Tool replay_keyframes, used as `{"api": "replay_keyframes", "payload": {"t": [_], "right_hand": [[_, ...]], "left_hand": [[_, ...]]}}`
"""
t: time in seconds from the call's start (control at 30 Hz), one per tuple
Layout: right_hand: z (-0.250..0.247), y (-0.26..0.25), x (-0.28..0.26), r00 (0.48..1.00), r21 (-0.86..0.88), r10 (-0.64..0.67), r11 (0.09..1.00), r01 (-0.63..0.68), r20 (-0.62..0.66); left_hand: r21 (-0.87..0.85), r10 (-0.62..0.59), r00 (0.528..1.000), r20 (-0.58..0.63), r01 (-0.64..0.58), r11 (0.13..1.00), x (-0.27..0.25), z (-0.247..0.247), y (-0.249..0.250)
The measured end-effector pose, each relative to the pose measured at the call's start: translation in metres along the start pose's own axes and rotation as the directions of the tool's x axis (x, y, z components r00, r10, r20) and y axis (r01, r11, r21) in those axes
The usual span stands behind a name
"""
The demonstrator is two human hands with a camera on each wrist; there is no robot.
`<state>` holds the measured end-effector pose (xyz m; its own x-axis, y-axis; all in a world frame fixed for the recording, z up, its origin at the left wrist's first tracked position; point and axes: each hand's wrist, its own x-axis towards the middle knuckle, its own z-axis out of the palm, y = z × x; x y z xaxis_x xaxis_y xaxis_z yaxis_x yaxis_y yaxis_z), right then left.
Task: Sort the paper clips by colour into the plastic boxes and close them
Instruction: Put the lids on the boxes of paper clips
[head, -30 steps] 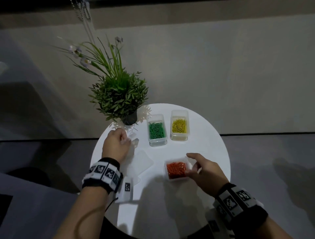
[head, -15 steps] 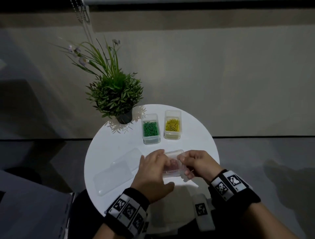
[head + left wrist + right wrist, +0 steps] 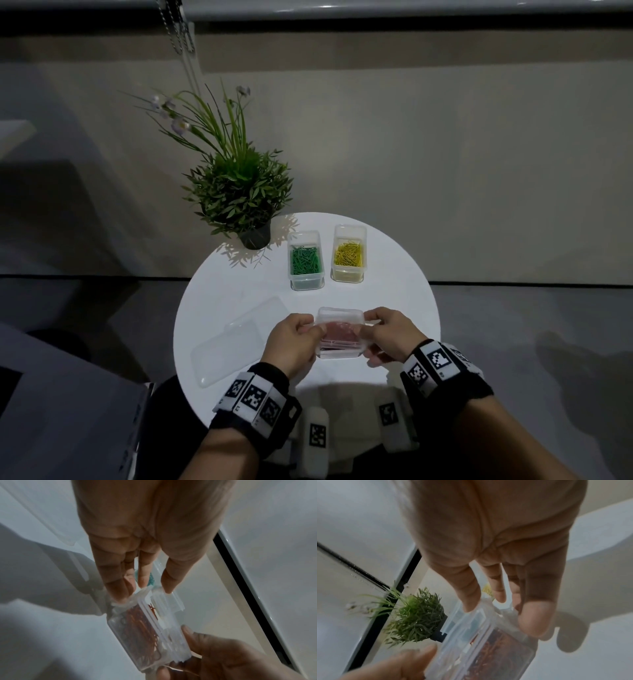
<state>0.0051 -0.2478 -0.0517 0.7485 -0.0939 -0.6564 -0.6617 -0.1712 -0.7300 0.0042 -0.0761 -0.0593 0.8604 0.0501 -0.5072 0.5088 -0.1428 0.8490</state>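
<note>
Two hands hold one clear plastic box of red paper clips [image 3: 340, 337] just above the round white surface [image 3: 394, 274]: left hand [image 3: 291, 342] pinching its left end, right hand [image 3: 390, 334] its right, lid on top. Uneven pressing could leave a latch unseated, or tip the box and spill clips.

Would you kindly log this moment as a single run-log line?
stage: closing red-clip box | left hand: grips box | right hand: grips box | green box, yellow box: open | spare lids: on table
</note>
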Motion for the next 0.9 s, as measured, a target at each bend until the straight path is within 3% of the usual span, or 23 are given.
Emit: {"api": "replay_keyframes", "payload": {"t": [0.07, 0.17, 0.23, 0.4, 0.47, 0.63, 0.73, 0.8, 0.9], "right_hand": [[-0.002, 0.003, -0.002, 0.998, 0.027, -0.06, 0.998, 0.059, 0.027], [-0.001, 0.008, -0.003, 0.977, -0.21, -0.211, 0.957, 0.201, -0.025], [0.001, 0.01, -0.003, 0.971, -0.296, -0.236, 0.931, 0.213, -0.044], [0.007, 0.009, -0.002, 0.998, -0.019, -0.062, 0.998, 0.062, -0.007], [0.005, 0.008, 0.0, 1.0, -0.027, 0.008, 1.0, -0.008, -0.008], [-0.005, 0.003, 0.002, 0.998, -0.046, 0.056, 0.997, -0.056, 0.014], [-0.001, 0.006, 0.004, 1.0, -0.064, 0.002, 0.998, -0.004, -0.031], [0.006, 0.007, 0.003, 0.993, -0.131, -0.067, 0.99, 0.054, -0.098], [0.012, 0.008, 0.001, 0.951, -0.494, -0.266, 0.855, 0.158, -0.157]], "left_hand": [[-0.024, 0.018, 1.0, 0.009, -0.018, 1.0, -0.001, -0.004, 0.0], [-0.057, 0.038, 0.999, 0.013, -0.037, 0.998, -0.006, -0.007, -0.004], [-0.059, 0.035, 0.999, -0.006, -0.035, 0.998, -0.006, -0.007, -0.007], [-0.062, 0.019, 0.997, -0.069, -0.023, 0.998, -0.005, -0.002, -0.014], [-0.099, -0.031, 0.998, -0.059, 0.025, 0.995, -0.004, -0.001, -0.013], [-0.155, -0.137, 0.986, 0.095, 0.15, 0.976, 0.006, -0.012, -0.017], [-0.104, -0.095, 0.994, 0.05, 0.1, 0.99, 0.002, -0.012, -0.02], [0.084, 0.039, 0.998, -0.04, -0.036, 0.996, -0.001, -0.008, -0.022], [0.541, 0.242, 0.967, -0.077, -0.164, 0.825, -0.006, -0.003, -0.018]]}}
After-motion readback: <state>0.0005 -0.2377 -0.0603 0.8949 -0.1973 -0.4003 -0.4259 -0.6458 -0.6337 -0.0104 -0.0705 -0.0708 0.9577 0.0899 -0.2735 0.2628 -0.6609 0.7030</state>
